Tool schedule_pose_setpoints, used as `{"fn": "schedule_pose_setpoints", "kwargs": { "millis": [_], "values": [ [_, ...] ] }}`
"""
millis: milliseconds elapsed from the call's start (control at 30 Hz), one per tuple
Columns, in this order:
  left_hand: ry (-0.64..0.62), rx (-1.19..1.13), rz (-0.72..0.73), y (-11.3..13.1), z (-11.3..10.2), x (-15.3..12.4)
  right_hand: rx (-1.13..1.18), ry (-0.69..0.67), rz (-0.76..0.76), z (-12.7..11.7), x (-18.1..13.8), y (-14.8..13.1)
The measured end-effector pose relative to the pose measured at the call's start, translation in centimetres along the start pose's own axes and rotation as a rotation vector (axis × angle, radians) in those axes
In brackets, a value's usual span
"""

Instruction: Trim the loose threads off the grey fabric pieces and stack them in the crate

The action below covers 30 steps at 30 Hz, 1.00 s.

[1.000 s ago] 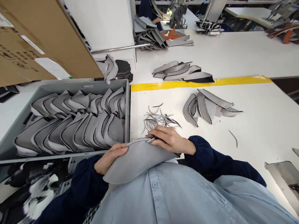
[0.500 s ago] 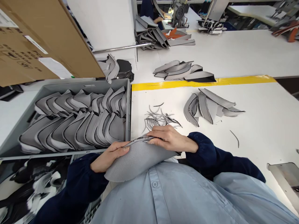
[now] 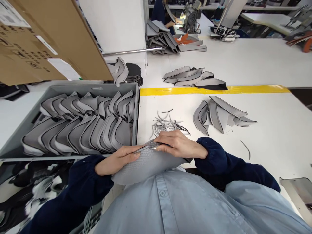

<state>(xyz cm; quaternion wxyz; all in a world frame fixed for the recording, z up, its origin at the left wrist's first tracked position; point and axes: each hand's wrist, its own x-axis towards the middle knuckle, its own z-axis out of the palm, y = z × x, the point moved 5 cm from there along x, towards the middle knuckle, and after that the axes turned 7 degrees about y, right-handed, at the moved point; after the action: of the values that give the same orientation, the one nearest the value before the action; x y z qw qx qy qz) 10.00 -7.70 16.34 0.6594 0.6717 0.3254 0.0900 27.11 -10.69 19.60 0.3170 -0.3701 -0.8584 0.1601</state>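
A curved grey mesh fabric piece (image 3: pixel 143 167) is held close to my body, its seamed upper edge turned up between both hands. My left hand (image 3: pixel 119 160) is closed on its left part, thumb on the mesh face. My right hand (image 3: pixel 179 143) pinches the same edge farther right. A small shiny bit shows at the right fingertips, too small to name. Just beyond the right hand lies a heap of thin grey trimmed strips (image 3: pixel 165 125) on the white table (image 3: pixel 265 143).
At left, a grey plastic crate (image 3: pixel 136 130) holds two rows of similar pieces. More fabric pieces (image 3: pixel 215 113) lie right of the strips, others (image 3: pixel 192 76) beyond the yellow tape (image 3: pixel 258 89). A cardboard box (image 3: pixel 60 32) stands at upper left. A co-worker sits near a sewing machine (image 3: pixel 191 18).
My left hand has slid slightly right along the fabric edge, nearer my right hand. My right hand keeps its pinch. The view has shifted a little.
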Motion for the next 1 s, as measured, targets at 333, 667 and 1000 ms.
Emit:
{"fn": "schedule_pose_setpoints", "kwargs": {
  "millis": [333, 667, 1000],
  "values": [
    [-0.109, 0.133, 0.179, 0.8, 0.0, 0.1, -0.191, -0.073, -0.121, 0.4, 1.1, -0.6],
    [-0.104, 0.108, 0.194, 0.5, -0.3, -0.1, -0.238, -0.072, -0.152, 0.0, 0.9, -0.5],
    [-0.098, 0.020, 0.128, -0.3, -0.7, 0.1, -0.316, -0.028, -0.198, 0.3, 1.1, -0.7]
  ]
}}
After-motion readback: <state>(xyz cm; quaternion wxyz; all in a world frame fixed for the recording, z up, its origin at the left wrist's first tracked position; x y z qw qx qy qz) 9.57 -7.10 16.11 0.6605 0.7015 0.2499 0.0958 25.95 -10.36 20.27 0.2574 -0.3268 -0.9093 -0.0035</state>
